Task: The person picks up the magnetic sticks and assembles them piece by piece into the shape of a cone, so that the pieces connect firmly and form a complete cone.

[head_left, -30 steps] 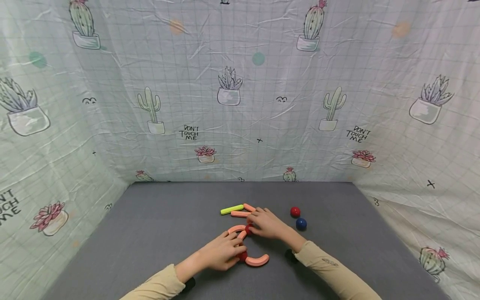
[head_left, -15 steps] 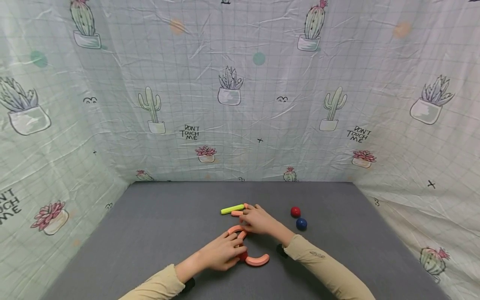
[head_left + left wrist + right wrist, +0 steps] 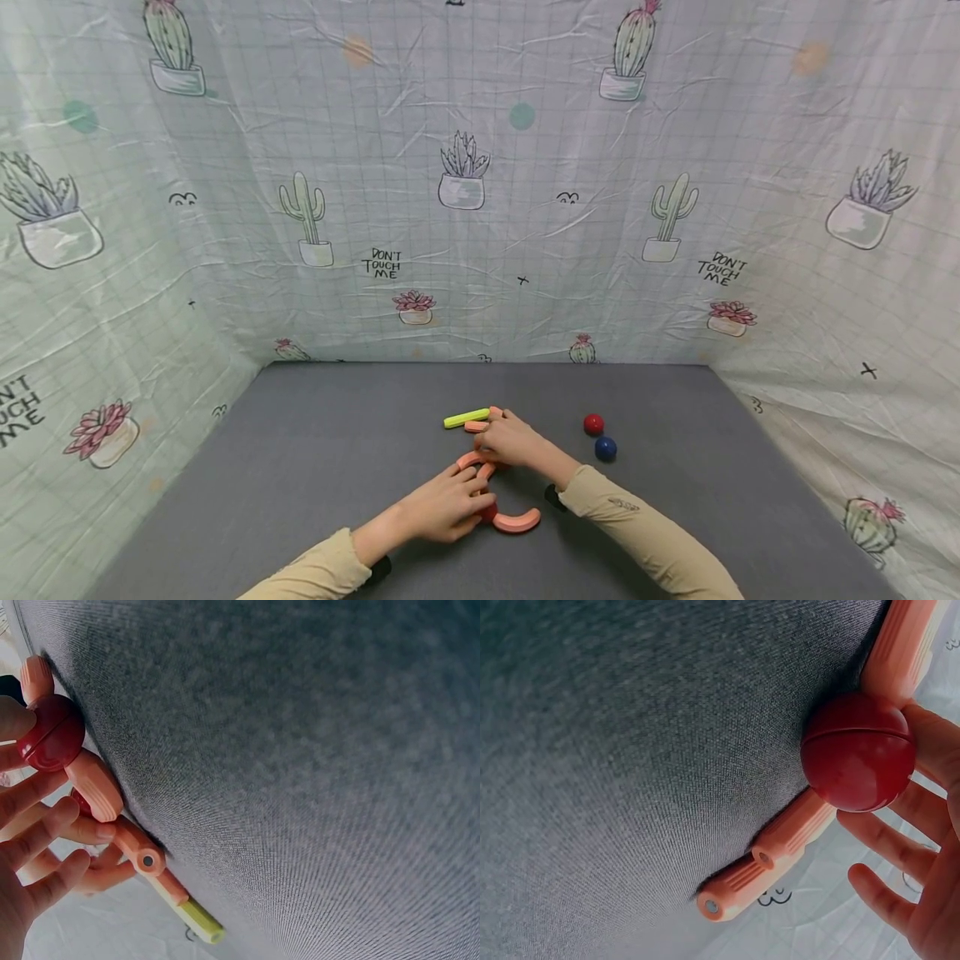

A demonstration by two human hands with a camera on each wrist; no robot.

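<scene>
My left hand (image 3: 446, 504) holds a red magnetic ball (image 3: 54, 733), its thumb and fingers around it. A curved orange magnetic rod (image 3: 517, 522) extends from this ball to the right in the head view. Another orange rod (image 3: 96, 786) reaches from the ball towards the right hand. My right hand (image 3: 513, 440) grips a second red ball (image 3: 859, 754) between thumb and fingers; the hand hides it in the head view. An orange rod (image 3: 900, 652) meets that ball. A curved orange rod (image 3: 470, 459) lies between the hands.
Beyond the right hand lie a yellow-green rod (image 3: 467, 418) and straight orange rods (image 3: 739, 889), partly covered by the hand. A loose red ball (image 3: 593, 424) and a blue ball (image 3: 605, 448) sit to the right on the grey tabletop (image 3: 337, 433). Patterned cloth (image 3: 517, 225) encloses the back and sides.
My right hand has shifted left, covering its red ball and more of the straight orange rods in the head view. The left hand has stayed on its ball.
</scene>
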